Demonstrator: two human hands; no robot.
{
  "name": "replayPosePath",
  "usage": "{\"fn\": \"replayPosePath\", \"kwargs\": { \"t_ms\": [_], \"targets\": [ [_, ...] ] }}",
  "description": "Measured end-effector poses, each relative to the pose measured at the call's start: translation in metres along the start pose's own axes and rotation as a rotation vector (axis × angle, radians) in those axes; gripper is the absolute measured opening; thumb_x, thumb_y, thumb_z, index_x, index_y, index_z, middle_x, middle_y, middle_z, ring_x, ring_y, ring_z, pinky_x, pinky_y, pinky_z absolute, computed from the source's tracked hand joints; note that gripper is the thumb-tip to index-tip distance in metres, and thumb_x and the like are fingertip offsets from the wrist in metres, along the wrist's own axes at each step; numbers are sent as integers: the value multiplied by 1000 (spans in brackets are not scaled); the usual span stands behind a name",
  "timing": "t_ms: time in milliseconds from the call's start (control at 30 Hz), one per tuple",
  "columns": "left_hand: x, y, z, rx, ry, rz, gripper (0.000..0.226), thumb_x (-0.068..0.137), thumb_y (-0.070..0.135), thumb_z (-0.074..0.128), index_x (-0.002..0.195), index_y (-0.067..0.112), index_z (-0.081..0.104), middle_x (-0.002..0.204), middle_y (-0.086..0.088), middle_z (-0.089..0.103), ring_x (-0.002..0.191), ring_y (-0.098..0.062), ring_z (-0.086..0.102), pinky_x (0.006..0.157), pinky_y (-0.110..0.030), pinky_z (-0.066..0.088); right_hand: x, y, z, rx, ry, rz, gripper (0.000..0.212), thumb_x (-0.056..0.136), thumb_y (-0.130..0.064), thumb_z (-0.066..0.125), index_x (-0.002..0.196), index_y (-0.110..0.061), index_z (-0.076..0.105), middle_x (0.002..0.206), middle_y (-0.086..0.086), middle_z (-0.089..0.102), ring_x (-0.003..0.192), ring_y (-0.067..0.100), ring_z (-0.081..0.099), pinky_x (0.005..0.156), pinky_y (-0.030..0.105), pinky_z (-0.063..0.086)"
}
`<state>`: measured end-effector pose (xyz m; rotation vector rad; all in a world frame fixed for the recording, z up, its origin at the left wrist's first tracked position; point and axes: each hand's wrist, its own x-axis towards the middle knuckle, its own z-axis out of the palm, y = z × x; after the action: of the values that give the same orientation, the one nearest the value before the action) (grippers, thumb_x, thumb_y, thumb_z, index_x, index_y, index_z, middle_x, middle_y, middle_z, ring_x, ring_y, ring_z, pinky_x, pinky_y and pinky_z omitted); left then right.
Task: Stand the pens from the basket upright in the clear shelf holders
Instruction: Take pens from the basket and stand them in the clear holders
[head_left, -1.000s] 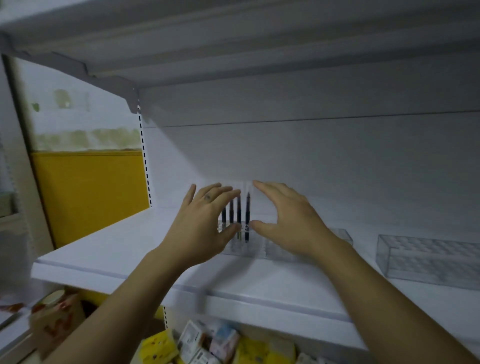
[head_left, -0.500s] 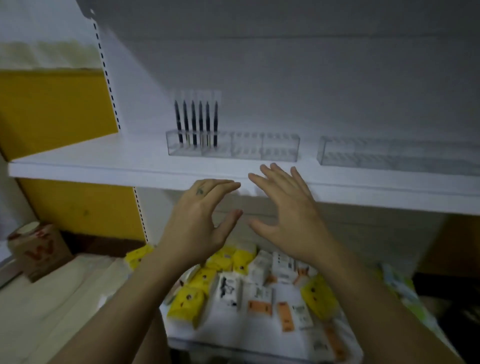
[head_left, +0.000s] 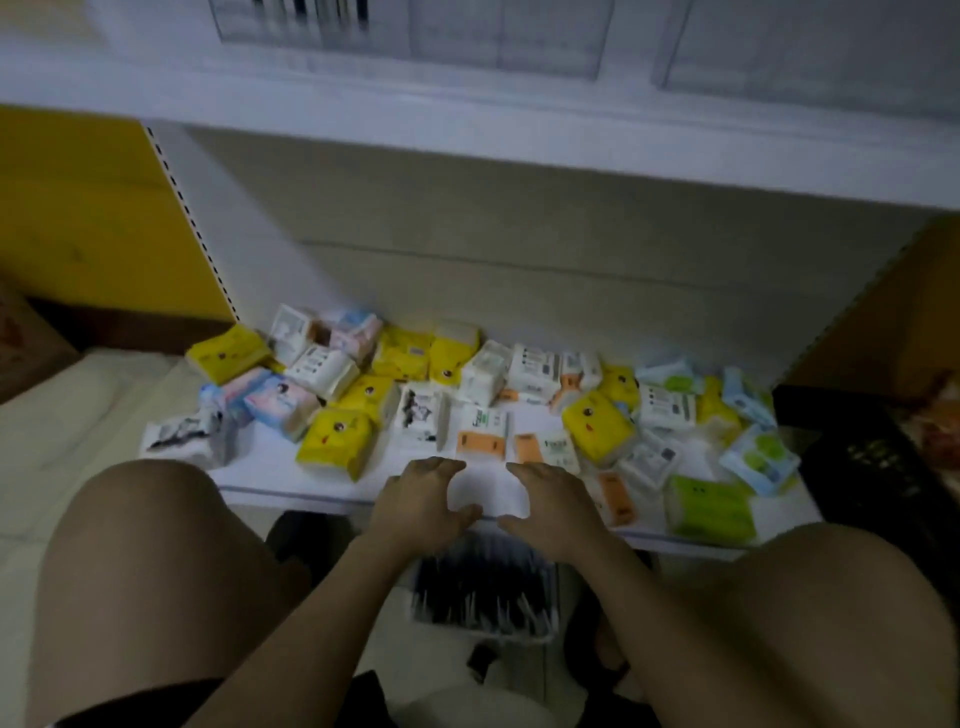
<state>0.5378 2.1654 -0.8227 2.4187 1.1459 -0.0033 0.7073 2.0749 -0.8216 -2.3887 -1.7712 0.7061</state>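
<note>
Dark slim pens (head_left: 483, 584) are lying in the pale plastic basket (head_left: 485, 636), bottom centre. Your left hand (head_left: 421, 506) and right hand (head_left: 550, 506) are hovering above, loosely curled, empty. Try pinching a few pens, tips aligned.

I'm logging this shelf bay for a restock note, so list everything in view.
clear holders: two, transparent, upper shelf
shelved pens: several, dark, blurred, in left holder
tissue packs: many, yellow, white, green, blue, pink, lower shelf
basket: one, white, floor, bottom centre
basket pens: many, dark, inside it
crate: one, black, right of lower shelf
cardboard box: one, brown, far left
knees: two, bare, flanking basket
hands: left hand, right hand, bare, empty, above basket
</note>
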Motion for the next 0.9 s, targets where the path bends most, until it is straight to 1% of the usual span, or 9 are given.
{"fn": "replayPosePath", "kwargs": {
  "t_ms": [100, 233, 333, 400, 500, 600, 700, 800, 900],
  "targets": [
    [6, -12, 40, -78, -115, -99, 61, 85, 52, 62, 138, 24, 48, 141, -1, 50, 127, -22, 47, 102, -37, 44, 13, 16, 34, 32, -101, 84, 73, 89, -49, 60, 150, -20, 30, 153, 5, 35, 137, 28, 35, 110, 39, 33],
    [-1, -31, 91, -199, -340, -274, 56, 85, 43, 66, 134, 19, 50, 130, -7, 58, 116, -26, 56, 95, -36, 49, 25, 43, 90, 174, -310, 190, 49, 85, -38, 67, 126, -16, 54, 125, 7, 57, 111, 25, 56, 91, 36, 50],
    [-8, -48, 123, -259, -432, -376, 54, 85, 45, 67, 128, 15, 53, 128, -9, 59, 111, -26, 57, 94, -35, 49, 33, 57, 125, 235, -495, 261, 38, 86, -38, 65, 115, -15, 61, 111, 6, 63, 99, 21, 60, 86, 36, 54],
    [-9, -53, 136, -269, -467, -412, 53, 89, 40, 63, 133, 13, 50, 134, -6, 54, 118, -25, 53, 95, -28, 43, 40, 63, 143, 279, -527, 302, 33, 88, -34, 63, 109, -9, 64, 107, 11, 65, 96, 24, 62, 81, 32, 53],
    [-9, -57, 152, -296, -491, -428, 53, 93, 36, 59, 138, 11, 46, 141, -9, 49, 126, -24, 48, 98, -29, 39, 50, 70, 169, 325, -542, 365, 38, 92, -27, 61, 117, 2, 61, 115, 17, 63, 103, 29, 61, 86, 35, 52],
    [-10, -53, 165, -307, -515, -438, 57, 94, 36, 58, 143, 11, 40, 145, -8, 45, 131, -23, 44, 103, -29, 35, 55, 76, 193, 307, -574, 372, 48, 93, -34, 58, 136, -13, 51, 133, 16, 52, 112, 30, 57, 96, 37, 51],
    [-8, -49, 174, -333, -525, -446, 52, 95, 33, 58, 140, 12, 44, 141, -7, 48, 127, -21, 47, 100, -25, 37, 59, 77, 216, 240, -535, 314, 50, 94, -36, 56, 141, -25, 46, 141, 19, 43, 121, 36, 48, 102, 39, 46],
    [-4, -45, 182, -367, -547, -450, 51, 95, 33, 58, 140, 13, 45, 141, -6, 49, 126, -20, 47, 98, -23, 36, 61, 72, 227, 114, -601, 260, 51, 98, -37, 47, 146, -26, 39, 150, 16, 30, 134, 39, 33, 110, 44, 37],
    [6, -44, 189, -393, -564, -443, 45, 96, 30, 55, 135, 9, 50, 137, -10, 53, 123, -23, 51, 92, -22, 40, 59, 74, 236, 30, -611, 232, 48, 98, -35, 40, 143, -19, 41, 144, 14, 34, 129, 38, 36, 105, 46, 41]
  ]
}}
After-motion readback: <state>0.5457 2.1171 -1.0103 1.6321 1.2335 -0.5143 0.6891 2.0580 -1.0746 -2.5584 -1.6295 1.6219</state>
